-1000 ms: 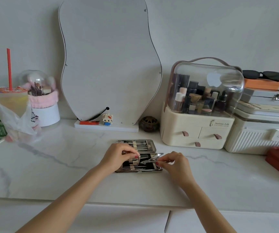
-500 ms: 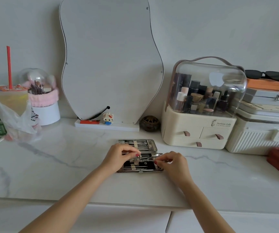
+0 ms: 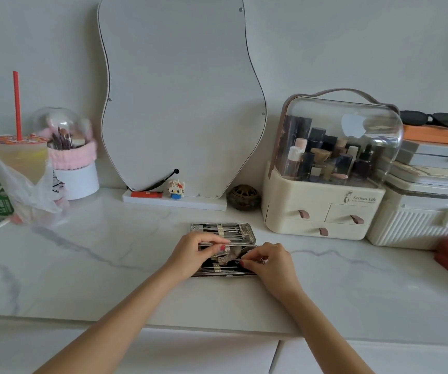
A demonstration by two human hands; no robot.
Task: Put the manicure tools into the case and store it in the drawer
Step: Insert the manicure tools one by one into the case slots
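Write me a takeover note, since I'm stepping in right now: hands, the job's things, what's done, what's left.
Left hand: fingers curled on the near half of the open case, at its elastic strap.
Right hand: pinching a metal tool, grip at its right end, pressing it into that half.
Done: many tools already sit strapped in both halves.
Left: seat this tool, close the case, put it in a drawer.

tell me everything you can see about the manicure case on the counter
The manicure case lies open and flat on the white marble counter, in front of the mirror. It looks metallic outside with a dark lining. The far half holds a row of slim steel tools under pale straps. The near half is partly hidden by both hands: the left hand and right hand pinch a steel tool over it.
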